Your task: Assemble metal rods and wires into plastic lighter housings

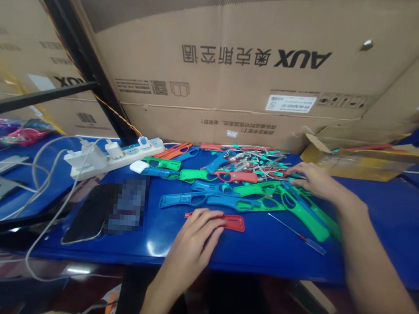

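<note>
My left hand point(198, 237) lies over a red plastic lighter shell half point(235, 223) on the blue table, its bent fingers holding the piece near the middle. My right hand point(313, 181) reaches to the right end of a heap of lighter inner parts point(252, 160) with metal rods, white wires and green bits. Its thumb and fingers look apart at the heap. In front lie blue shell halves point(221, 201), green shell halves point(306, 216) and another red shell half point(238, 177). A thin screwdriver point(307, 240) with a clear handle rests below the green ones.
At left are a white power strip point(123, 156) with plugs and cables, a dark phone point(87, 213) and a blurred-out patch. A large cardboard box point(218, 81) walls off the back. An open carton point(367, 163) stands at back right. The table's front edge point(258, 274) runs close to me.
</note>
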Demonstrator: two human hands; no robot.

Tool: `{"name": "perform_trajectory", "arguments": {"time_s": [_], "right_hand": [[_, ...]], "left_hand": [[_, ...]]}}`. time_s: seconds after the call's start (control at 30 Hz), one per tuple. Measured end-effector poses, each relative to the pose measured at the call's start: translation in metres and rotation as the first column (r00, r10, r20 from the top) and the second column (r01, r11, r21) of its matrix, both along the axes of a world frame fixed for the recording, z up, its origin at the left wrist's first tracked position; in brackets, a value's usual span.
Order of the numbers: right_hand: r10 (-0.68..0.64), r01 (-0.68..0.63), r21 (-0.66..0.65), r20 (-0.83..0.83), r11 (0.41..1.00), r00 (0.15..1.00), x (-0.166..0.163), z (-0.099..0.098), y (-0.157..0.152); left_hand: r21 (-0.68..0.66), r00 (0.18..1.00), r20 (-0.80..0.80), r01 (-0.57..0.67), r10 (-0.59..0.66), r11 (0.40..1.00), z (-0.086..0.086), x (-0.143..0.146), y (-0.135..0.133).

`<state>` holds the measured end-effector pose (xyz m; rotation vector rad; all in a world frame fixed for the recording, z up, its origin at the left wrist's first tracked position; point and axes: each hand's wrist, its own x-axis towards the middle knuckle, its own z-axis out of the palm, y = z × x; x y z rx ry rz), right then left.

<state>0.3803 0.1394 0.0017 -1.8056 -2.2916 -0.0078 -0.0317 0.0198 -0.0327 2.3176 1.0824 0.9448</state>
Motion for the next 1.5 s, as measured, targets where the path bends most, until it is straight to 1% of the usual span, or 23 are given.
{"name": "perform_trajectory", "arguments": {"time_s": [0.1, 0.17, 0.33, 0.47, 0.53, 0.6, 0.7, 0.8, 0.87, 0.93, 1.0, 1.03, 1.13, 1.2, 1.23, 1.3, 1.33, 1.37, 1.4, 1.43, 1.47, 1.5], "right_hand": [[-0.049, 0.048, 0.033, 0.035, 0.998, 0.998, 0.006, -0.009, -0.002], [-0.047, 0.046, 0.037, 0.035, 0.998, 0.998, 0.008, -0.011, -0.002], [0.009, -0.01, 0.046, 0.016, 0.999, 1.0, 0.005, -0.011, 0.001], [0.067, -0.066, 0.072, -0.02, 0.995, 0.998, -0.005, -0.006, 0.001], [0.068, -0.061, 0.096, -0.07, 0.994, 0.995, -0.014, -0.003, -0.002], [0.05, -0.024, 0.138, -0.191, 0.99, 0.98, -0.026, 0.002, -0.006], [0.04, 0.066, 0.256, -0.391, 0.964, 0.92, -0.049, 0.012, -0.014], [0.072, 0.114, 0.372, -0.452, 0.921, 0.889, -0.071, 0.026, -0.022], [0.123, 0.069, 0.414, -0.42, 0.908, 0.899, -0.086, 0.037, -0.029], [0.191, -0.028, 0.439, -0.331, 0.898, 0.924, -0.101, 0.049, -0.04], [0.252, -0.121, 0.456, -0.238, 0.882, 0.938, -0.117, 0.061, -0.054], [0.273, -0.151, 0.466, -0.206, 0.872, 0.94, -0.126, 0.066, -0.063], [0.34, -0.237, 0.474, -0.143, 0.848, 0.929, -0.153, 0.079, -0.09], [0.367, -0.265, 0.474, -0.136, 0.84, 0.92, -0.168, 0.084, -0.107], [0.376, -0.268, 0.483, -0.14, 0.834, 0.916, -0.174, 0.086, -0.115], [0.386, -0.246, 0.51, -0.188, 0.824, 0.903, -0.183, 0.084, -0.125], [0.388, -0.216, 0.513, -0.256, 0.831, 0.885, -0.186, 0.08, -0.129], [0.389, -0.178, 0.502, -0.355, 0.846, 0.85, -0.188, 0.075, -0.131], [0.383, -0.141, 0.469, -0.474, 0.872, 0.793, -0.191, 0.067, -0.132], [0.366, -0.112, 0.42, -0.595, 0.901, 0.716, -0.194, 0.059, -0.132], [0.338, -0.097, 0.363, -0.692, 0.927, 0.637, -0.199, 0.049, -0.132], [0.299, -0.099, 0.299, -0.757, 0.949, 0.581, -0.204, 0.039, -0.132]], "left_hand": [[-0.022, 0.999, 0.035, -0.004, 0.005, 1.0, -0.002, -0.001, 0.001], [-0.042, 0.998, 0.059, -0.008, 0.011, 0.999, -0.003, -0.002, 0.002], [-0.05, 0.997, 0.072, -0.003, 0.007, 0.999, -0.004, -0.002, 0.002], [-0.041, 0.997, 0.077, -0.004, 0.007, 0.999, -0.004, -0.002, 0.001], [-0.041, 0.997, 0.076, -0.011, 0.014, 0.999, -0.004, -0.002, 0.001], [-0.044, 0.997, 0.078, -0.015, 0.019, 0.999, -0.004, -0.001, 0.002], [-0.057, 0.997, 0.075, -0.013, 0.017, 0.998, -0.004, -0.001, 0.002], [-0.05, 0.997, 0.078, -0.022, 0.026, 0.999, -0.004, -0.002, 0.0], [0.004, 0.992, 0.113, -0.061, 0.06, 0.998, -0.002, -0.003, -0.001], [0.111, 0.976, 0.18, -0.144, 0.123, 0.983, 0.005, -0.002, -0.001], [0.246, 0.958, 0.234, -0.224, 0.166, 0.943, 0.017, 0.001, 0.002], [0.316, 0.956, 0.242, -0.238, 0.164, 0.919, 0.026, 0.005, 0.004], [0.482, 0.976, 0.203, -0.169, 0.078, 0.859, 0.054, 0.017, 0.014], [0.527, 0.984, 0.159, -0.156, 0.084, 0.835, 0.069, 0.023, 0.02], [0.552, 0.986, 0.148, -0.151, 0.082, 0.82, 0.074, 0.024, 0.023], [0.579, 0.985, 0.15, -0.154, 0.081, 0.801, 0.078, 0.021, 0.024], [0.582, 0.982, 0.17, -0.168, 0.083, 0.796, 0.077, 0.019, 0.023], [0.573, 0.975, 0.205, -0.193, 0.088, 0.797, 0.075, 0.015, 0.021], [0.549, 0.961, 0.26, -0.228, 0.095, 0.804, 0.072, 0.013, 0.019], [0.504, 0.938, 0.33, -0.268, 0.104, 0.821, 0.068, 0.011, 0.017], [0.425, 0.901, 0.417, -0.31, 0.12, 0.85, 0.063, 0.01, 0.015], [0.308, 0.843, 0.518, -0.341, 0.144, 0.888, 0.059, 0.011, 0.012]]}}
